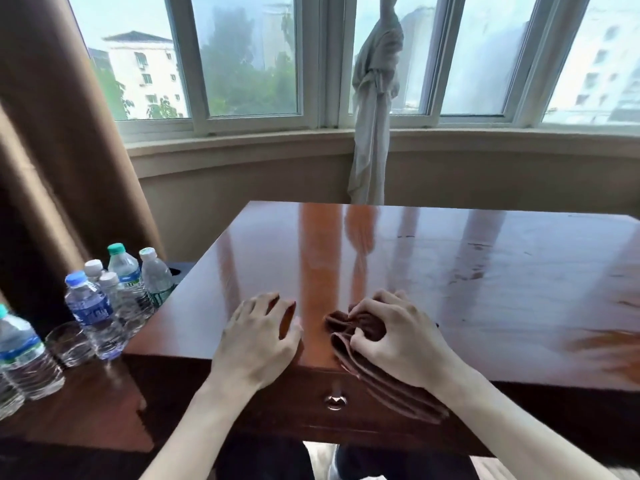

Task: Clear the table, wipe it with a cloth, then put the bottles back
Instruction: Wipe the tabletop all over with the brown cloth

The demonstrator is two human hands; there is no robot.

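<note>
Brown cloth bunched in my right hand, at the near edge of the table.

My right hand pinches the cloth, its tail hanging over the edge; my left hand rests beside it, fingers loosely bent and holding nothing. Soft and light, the cloth should wipe better flattened under my palm. The table looks glossy. The bottles stand on a lower surface to my left; thin plastic, so I'd grasp each mid-body.

Two bare forearms, no sleeves in view. Left grip and right grip wear no gloves, rings or watch. Dark trousers at bottom edge.
</note>
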